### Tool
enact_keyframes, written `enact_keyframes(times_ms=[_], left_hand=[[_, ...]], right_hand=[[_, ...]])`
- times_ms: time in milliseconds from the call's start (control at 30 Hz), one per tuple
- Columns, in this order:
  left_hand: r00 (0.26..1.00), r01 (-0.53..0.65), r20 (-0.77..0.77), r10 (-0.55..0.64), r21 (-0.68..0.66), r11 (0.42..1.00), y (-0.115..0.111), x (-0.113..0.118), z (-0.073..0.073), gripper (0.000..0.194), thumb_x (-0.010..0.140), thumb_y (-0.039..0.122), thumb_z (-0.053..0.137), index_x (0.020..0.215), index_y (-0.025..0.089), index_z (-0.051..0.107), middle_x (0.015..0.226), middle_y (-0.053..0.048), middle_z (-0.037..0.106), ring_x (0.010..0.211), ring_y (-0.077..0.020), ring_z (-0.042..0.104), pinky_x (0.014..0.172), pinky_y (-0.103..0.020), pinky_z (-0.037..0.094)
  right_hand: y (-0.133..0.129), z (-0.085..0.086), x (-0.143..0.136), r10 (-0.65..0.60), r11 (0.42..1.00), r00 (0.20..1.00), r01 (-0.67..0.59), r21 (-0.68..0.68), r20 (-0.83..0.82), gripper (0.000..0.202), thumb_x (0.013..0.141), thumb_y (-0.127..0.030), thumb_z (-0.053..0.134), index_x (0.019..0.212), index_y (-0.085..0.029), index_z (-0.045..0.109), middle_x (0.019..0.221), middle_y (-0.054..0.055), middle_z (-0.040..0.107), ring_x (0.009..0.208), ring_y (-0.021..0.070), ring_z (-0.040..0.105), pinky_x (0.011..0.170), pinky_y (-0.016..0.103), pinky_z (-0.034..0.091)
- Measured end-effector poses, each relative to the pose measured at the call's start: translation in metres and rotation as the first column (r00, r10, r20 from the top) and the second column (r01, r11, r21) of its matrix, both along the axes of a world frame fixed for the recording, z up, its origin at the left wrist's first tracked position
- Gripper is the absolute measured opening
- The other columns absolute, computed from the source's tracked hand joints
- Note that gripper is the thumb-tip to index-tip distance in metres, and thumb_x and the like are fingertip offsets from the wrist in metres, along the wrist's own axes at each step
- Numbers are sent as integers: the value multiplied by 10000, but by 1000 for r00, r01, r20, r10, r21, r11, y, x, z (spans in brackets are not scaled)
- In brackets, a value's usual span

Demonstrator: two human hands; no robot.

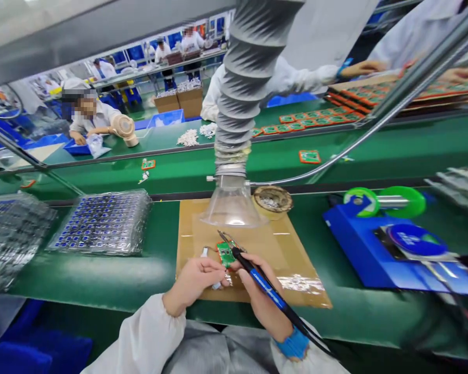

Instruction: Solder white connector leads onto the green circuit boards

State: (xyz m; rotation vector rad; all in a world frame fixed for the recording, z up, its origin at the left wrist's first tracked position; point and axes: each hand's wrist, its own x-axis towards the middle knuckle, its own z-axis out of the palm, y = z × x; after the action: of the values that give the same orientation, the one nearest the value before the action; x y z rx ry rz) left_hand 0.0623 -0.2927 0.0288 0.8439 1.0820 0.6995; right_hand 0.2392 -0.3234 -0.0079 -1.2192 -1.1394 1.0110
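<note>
Seemingly I'm readying the circuit board point(225, 252), between the counter's point(101, 278) front and back edges, left grip point(195, 280) pinched closed, contents unclear, right grip point(259, 298) around the soldering iron point(262, 281), the next move wanting steady aim.

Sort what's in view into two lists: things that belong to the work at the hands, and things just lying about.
Probably part of the work:
- soldering iron, in the right hand
- green circuit board, by the left hand
- brown sheet, beneath the board

Apparently just lying about:
- stacked clear trays, at the left
- beige fan, beyond the belt
- cardboard boxes, farther back
</note>
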Motion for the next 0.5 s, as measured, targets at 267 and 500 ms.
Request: enact_keyframes(times_ms=[267, 500], left_hand=[[998, 57, -27, -57, 12, 998, 4, 10, 8, 545, 608, 623, 881, 675, 126, 668, 605, -40, 706, 567, -99, 606, 613, -213, 471], [998, 62, -30, -59, 81, 995, 2, 12, 7, 523, 663, 620, 857, 704, 127, 687, 627, -46, 710, 591, -106, 601, 641, -226, 474]], right_hand=[[1, 9, -3, 51, 996, 980, -65, -67, -193, 350, 847, -367, 787, 1155, -273, 648, 982, 41, 754, 804, 173, 732, 720, 297, 634], [3, 16, -4, 39, 998, 980, -47, -37, -193, 257, 830, -296, 780, 1058, -270, 662, 865, -1, 740, 759, 154, 735, 692, 251, 619]])
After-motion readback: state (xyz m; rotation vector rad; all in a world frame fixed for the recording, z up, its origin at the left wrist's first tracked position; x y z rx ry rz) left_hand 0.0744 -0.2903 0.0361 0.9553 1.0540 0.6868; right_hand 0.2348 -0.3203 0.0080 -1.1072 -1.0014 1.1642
